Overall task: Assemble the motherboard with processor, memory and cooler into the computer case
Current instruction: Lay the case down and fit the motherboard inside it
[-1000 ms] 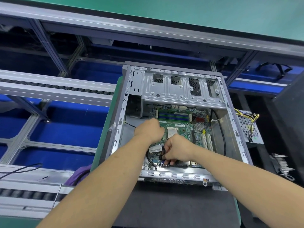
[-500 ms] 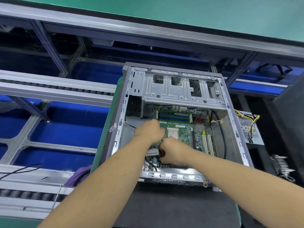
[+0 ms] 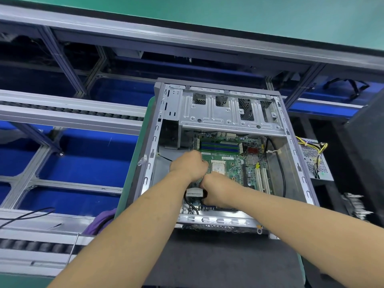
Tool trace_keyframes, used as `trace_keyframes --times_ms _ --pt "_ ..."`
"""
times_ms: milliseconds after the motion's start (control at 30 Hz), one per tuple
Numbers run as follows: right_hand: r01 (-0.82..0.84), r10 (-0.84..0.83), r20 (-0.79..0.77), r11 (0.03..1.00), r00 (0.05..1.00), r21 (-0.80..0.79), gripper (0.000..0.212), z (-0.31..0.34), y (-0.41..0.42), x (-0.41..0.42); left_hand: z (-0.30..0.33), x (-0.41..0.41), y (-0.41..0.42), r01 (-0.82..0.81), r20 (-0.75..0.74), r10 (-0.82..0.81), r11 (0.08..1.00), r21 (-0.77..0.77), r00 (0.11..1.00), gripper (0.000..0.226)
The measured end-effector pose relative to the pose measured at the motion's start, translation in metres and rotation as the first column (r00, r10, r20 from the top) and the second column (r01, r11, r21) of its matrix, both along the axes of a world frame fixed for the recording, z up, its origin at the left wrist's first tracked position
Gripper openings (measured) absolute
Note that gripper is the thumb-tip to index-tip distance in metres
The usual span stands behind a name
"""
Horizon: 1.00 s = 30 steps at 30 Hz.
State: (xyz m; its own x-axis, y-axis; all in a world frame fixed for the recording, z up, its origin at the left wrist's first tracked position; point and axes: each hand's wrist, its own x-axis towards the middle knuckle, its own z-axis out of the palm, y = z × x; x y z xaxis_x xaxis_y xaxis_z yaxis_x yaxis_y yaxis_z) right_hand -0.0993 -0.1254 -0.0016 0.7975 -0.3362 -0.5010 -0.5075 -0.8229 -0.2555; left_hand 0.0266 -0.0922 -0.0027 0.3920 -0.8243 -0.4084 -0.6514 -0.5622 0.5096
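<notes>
The open grey computer case (image 3: pixel 295 154) lies on a dark mat, with the green motherboard (image 3: pixel 234 165) inside it. Blue memory sticks (image 3: pixel 220 146) and the silver processor (image 3: pixel 218 167) sit on the board. My left hand (image 3: pixel 190 165) is curled over the board's left edge, fingers hidden under it. My right hand (image 3: pixel 216 189) is curled just beside it, gripping a black cable (image 3: pixel 190 205) with a white label (image 3: pixel 194 193) near the board's front left corner. What the left fingers hold is hidden.
A drive cage (image 3: pixel 228 113) spans the far end of the case. A power supply (image 3: pixel 313 159) with yellow and black wires lies at the right, outside the case. A black cable (image 3: pixel 280 163) runs along the case's right wall. Conveyor rails (image 3: pixel 68 115) cross at the left. Purple cloth (image 3: pixel 101 221) lies front left.
My right hand has moved up and left, from the board's front edge to beside my left hand, bringing the labelled cable with it. My left hand has barely shifted.
</notes>
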Motion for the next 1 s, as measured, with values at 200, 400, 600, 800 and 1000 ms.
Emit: trace_keyframes --times_ms 200,400,600,800,1000 --pt "0.004 -0.005 -0.064 1.000 0.998 -0.013 0.031 -0.001 -0.002 0.006 -0.001 0.001 0.001 0.001 -0.027 -0.001 1.000 0.015 1.000 0.024" --pt "0.015 -0.015 -0.029 1.000 0.999 0.007 0.032 0.001 -0.003 0.004 -0.001 0.004 0.002 -0.047 -0.058 0.046 0.999 -0.015 0.997 0.033" --pt "0.031 -0.037 0.055 0.994 0.998 0.101 0.043 0.004 -0.009 -0.013 0.002 0.004 0.003 -0.103 -0.063 0.099 0.993 -0.054 0.993 0.034" --pt "0.012 -0.013 0.009 0.998 1.000 0.055 0.036 0.003 -0.004 -0.002 0.000 0.005 0.003 -0.092 -0.051 0.090 0.995 -0.035 0.995 0.032" --pt "-0.035 0.034 -0.030 0.999 0.999 -0.016 0.026 0.001 0.001 0.006 -0.002 0.005 0.000 -0.057 -0.015 0.058 0.998 0.002 0.998 0.029"
